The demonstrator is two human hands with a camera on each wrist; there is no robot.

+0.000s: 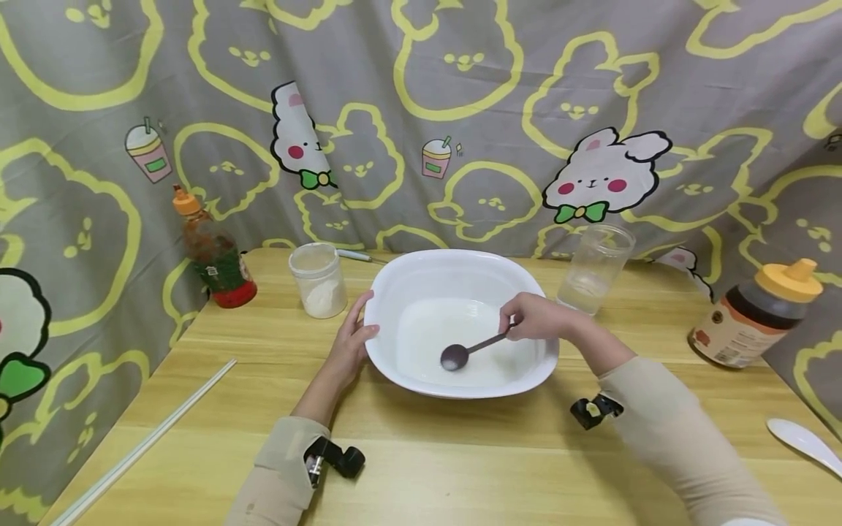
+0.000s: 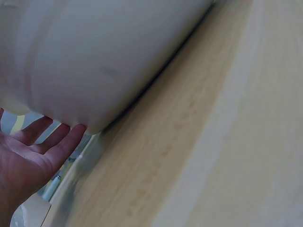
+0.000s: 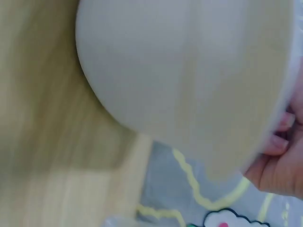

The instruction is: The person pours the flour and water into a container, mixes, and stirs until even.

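A white bowl (image 1: pixel 421 270) with white, milky contents sits on the wooden table. My left hand (image 1: pixel 351 340) holds its left side, thumb and a finger at the rim. The left wrist view shows several fingertips of the left hand (image 2: pixel 35 153) against the outer wall. Over the bowl's right side, my right hand (image 1: pixel 539 318) pinches the handle of a dark spoon (image 1: pixel 454 357). The spoon's head hangs low inside the bowl, with something white in it. In the right wrist view, the bowl's wall (image 3: pixel 180 71) hides the spoon and part of the right hand (image 3: pixel 281 161).
Left of the bowl stand a jar of white powder (image 1: pixel 317 281) and a red sauce bottle (image 1: pixel 217 256). A glass of clear liquid (image 1: pixel 592 274) and a brown sauce bottle (image 1: pixel 753 314) stand right. Chopsticks (image 1: pixel 148 442) lie left, a white spoon (image 1: pixel 802 440) right. A curtain (image 1: pixel 368 66) hangs behind.
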